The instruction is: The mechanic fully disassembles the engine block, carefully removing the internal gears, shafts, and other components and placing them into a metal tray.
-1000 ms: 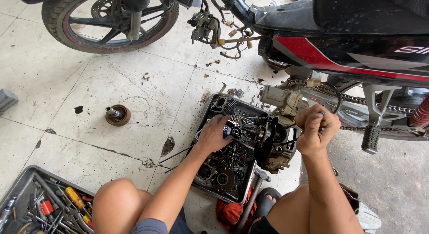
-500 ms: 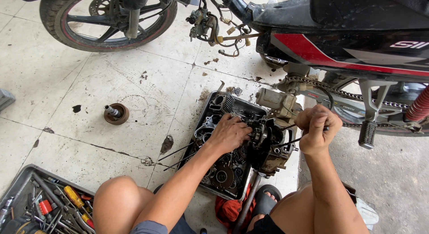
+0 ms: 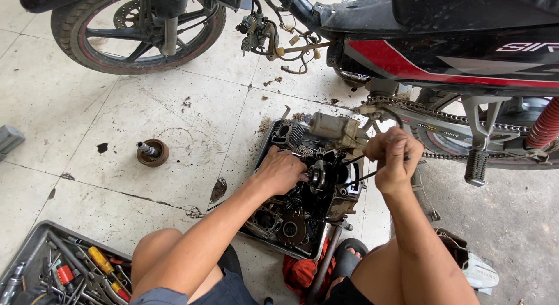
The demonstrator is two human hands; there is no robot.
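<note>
Greasy tray [image 3: 265,142], engine [image 3: 317,188], possibly gears

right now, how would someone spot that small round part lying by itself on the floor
Start at the motorcycle's front wheel at the top left and look down to the pale floor tiles below it. There, left of the left hand, sits a brown round part with a short metal shaft sticking up, alone on the tile beside a dark oil spot.

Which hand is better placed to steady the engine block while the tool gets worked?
Left, probably. The left hand already rests on the engine block in its tray, beside the round hub. The right hand is closed around a thin dark tool angled into the block, so it is occupied.
</note>
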